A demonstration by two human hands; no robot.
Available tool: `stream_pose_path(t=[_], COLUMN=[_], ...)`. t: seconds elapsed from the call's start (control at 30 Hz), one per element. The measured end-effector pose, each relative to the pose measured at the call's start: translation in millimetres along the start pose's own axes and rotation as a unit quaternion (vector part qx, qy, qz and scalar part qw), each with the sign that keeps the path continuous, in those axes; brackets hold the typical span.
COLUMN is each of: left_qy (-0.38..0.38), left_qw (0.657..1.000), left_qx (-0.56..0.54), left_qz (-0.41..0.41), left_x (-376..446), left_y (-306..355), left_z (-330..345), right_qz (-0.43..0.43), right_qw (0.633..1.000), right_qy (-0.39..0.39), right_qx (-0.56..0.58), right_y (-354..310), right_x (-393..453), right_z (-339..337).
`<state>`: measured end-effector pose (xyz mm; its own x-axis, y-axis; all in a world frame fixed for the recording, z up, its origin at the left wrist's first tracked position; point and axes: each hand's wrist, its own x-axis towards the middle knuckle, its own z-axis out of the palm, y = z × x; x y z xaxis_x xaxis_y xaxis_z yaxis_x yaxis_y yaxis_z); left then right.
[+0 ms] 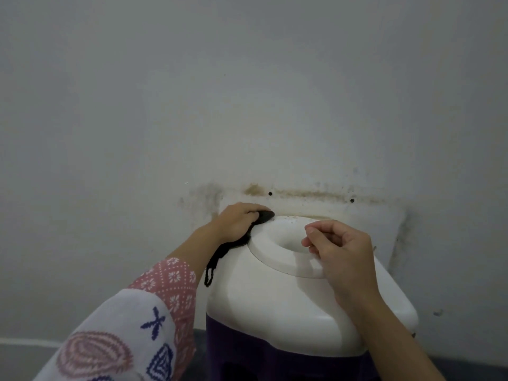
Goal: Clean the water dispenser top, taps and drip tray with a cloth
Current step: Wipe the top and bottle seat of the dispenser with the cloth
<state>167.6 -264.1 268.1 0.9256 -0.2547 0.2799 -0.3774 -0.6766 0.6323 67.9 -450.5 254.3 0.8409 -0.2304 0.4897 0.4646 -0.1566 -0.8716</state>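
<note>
head view: i see left hand (238,221) at back left edge of dispenser top (275,298), fingers curled round black cloth (264,216), cloth bunched against raised round collar (286,254), loose loop dangling down left side. right hand (341,251) over collar's right side, fingers curled, thumb and forefinger tips close, holding nothing i can make out. dispenser top white, specks near back rim; purple body (275,361) below. stained wall (247,105) just behind. patterned sleeve (132,334) on left arm.
</note>
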Motion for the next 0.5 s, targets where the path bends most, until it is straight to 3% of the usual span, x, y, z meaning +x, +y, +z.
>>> stream_pose_path(t=[0.1, 0.23, 0.3, 0.37, 0.43, 0.5], left_qy=[-0.001, 0.117, 0.134, 0.137, 0.134, 0.089], left_qw=[0.999, 0.987, 0.980, 0.984, 0.990, 0.995], left_qx=[0.005, -0.033, -0.049, -0.013, 0.013, 0.041], left_qz=[-0.033, -0.104, -0.137, -0.113, -0.037, 0.025], left_x=[4, -1, -9, -16, -21, -21], left_y=[-4, -15, -23, -24, -15, -6], left_z=[-4, 2, 2, 2, 2, 3], right_qz=[0.001, 0.007, 0.009, 0.010, 0.009, 0.005], right_qw=[1.000, 1.000, 1.000, 1.000, 1.000, 1.000], right_qy=[-0.001, 0.001, -0.001, -0.003, -0.003, -0.001], right_qx=[-0.003, 0.006, 0.009, 0.005, 0.004, 0.002], right_y=[0, -2, -1, -1, -2, -2], right_x=[0, 0, 0, 0, 1, 1], right_z=[0, 0, 1, 1, 0, 1])
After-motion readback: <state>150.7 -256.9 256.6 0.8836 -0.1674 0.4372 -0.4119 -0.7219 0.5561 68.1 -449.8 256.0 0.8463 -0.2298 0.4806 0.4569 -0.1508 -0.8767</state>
